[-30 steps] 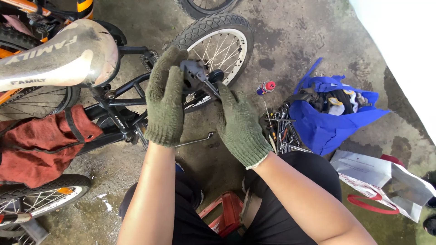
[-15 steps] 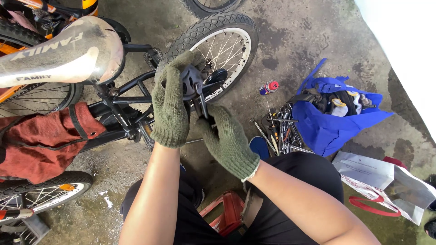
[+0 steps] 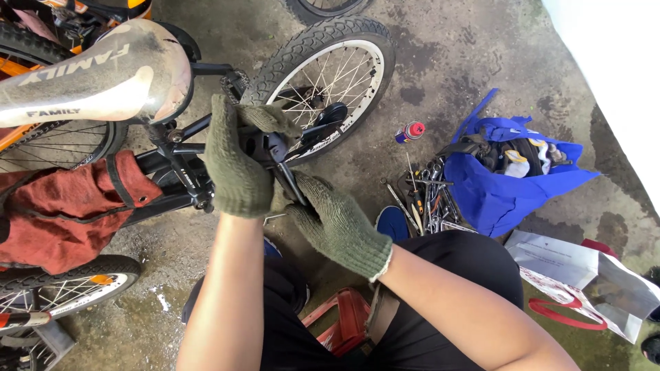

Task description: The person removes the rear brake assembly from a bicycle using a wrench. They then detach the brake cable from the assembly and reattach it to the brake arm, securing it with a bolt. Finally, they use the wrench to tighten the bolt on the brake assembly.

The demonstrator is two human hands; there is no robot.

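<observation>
— Two gloved hands in the head view; what are they on?

— Both wear knitted olive-green gloves. The left hand [image 3: 237, 161] sits over the black crank and pedal assembly [image 3: 278, 154] of a small bicycle, its fingers [image 3: 271, 118] curled down over the top of it in a firm grasp. The right hand [image 3: 340, 227] lies just below and to the right, fingers [image 3: 306, 189] wrapped around the lower end of the same black part; whether a tool is inside that fist, I cannot tell.

— Where is that part relative to the bike?

— Right beside the rear wheel [image 3: 323, 82], a knobby tyre on a white rim with bare spokes. It lies below the worn white-and-grey saddle [image 3: 96, 75], against the black frame tubes [image 3: 175, 172].

— And around them?

— A red cloth [image 3: 65, 213] hangs over the frame on the left. A second small wheel [image 3: 65, 285] sits at the lower left on the wet concrete floor [image 3: 474, 55]. To the right, a small spray can with a red cap [image 3: 410, 131] lies on the floor, near a heap of wrenches and hand tools [image 3: 426, 196]. Just beside the tools stands an open blue bag [image 3: 509, 182], stuffed full. A white paper bag with red handles [image 3: 584, 275] lies at the lower right. The person sits low in black trousers, over a red stool [image 3: 344, 319].
</observation>
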